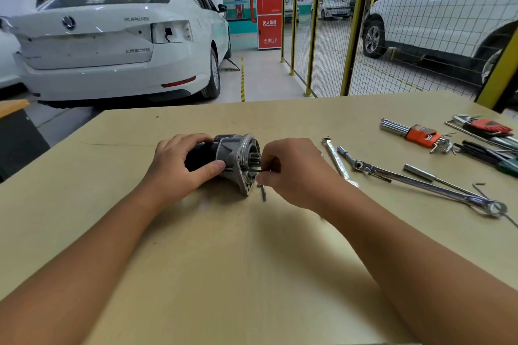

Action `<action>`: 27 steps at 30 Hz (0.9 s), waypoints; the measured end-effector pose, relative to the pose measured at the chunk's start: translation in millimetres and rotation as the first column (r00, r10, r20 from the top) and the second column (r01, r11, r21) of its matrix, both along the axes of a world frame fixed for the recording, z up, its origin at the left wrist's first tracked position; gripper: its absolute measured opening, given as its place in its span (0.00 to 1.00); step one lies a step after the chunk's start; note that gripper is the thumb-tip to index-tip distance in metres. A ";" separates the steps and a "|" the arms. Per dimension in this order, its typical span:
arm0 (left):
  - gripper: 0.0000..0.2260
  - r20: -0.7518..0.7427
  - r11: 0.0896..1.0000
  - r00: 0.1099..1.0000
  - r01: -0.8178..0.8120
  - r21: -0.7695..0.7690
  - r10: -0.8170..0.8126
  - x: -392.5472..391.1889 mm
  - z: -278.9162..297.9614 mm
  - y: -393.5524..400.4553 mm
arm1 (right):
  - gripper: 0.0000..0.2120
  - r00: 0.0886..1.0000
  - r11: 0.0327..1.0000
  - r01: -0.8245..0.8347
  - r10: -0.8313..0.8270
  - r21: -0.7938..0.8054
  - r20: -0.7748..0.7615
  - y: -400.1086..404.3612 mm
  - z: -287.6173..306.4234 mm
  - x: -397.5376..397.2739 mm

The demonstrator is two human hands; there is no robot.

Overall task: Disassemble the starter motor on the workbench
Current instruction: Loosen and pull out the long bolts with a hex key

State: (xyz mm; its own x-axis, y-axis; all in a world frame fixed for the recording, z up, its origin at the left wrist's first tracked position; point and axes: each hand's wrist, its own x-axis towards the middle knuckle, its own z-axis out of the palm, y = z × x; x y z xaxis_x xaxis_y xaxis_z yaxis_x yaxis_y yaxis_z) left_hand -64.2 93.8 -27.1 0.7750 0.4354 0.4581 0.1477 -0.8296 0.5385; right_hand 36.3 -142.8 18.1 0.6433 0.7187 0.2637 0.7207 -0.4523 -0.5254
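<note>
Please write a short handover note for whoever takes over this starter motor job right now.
Left hand grips the black body of the starter motor, which lies on its side on the workbench.
Right hand pinches a thin hex key whose tip is at the motor's silver end housing.
One bolt lies on the bench beside the housing.
Done: apparently one fastener out.
Left: the housing is still on the motor; remove it and go on stripping the motor.
Wrenches and hex key sets lie to the right.

Bare forearms, no sleeves, gloves
</note>
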 end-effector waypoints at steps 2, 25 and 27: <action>0.33 0.003 1.000 1.000 0.007 -0.005 -0.007 -0.5 -0.5 0.9 | 0.11 0.997 1.000 0.019 -0.018 0.016 -0.072 1.7 -0.4 -1.8; 0.32 0.014 0.999 1.000 0.006 0.034 -0.006 4.3 -6.8 3.2 | 0.03 0.997 0.998 0.028 -0.025 -0.054 0.069 -3.2 6.2 -2.7; 0.32 0.018 1.000 1.000 0.008 0.026 -0.008 4.7 -6.6 3.2 | 0.08 1.000 1.000 0.012 -0.011 -0.023 0.023 -2.6 4.7 -2.9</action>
State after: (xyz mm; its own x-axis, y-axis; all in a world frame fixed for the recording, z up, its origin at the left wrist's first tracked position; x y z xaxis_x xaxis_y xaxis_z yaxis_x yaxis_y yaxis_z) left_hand -59.6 97.0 -33.7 0.7700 0.4172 0.4828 0.1317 -0.8443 0.5194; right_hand 33.5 -145.3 22.9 0.6455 0.7173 0.2622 0.7271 -0.4722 -0.4984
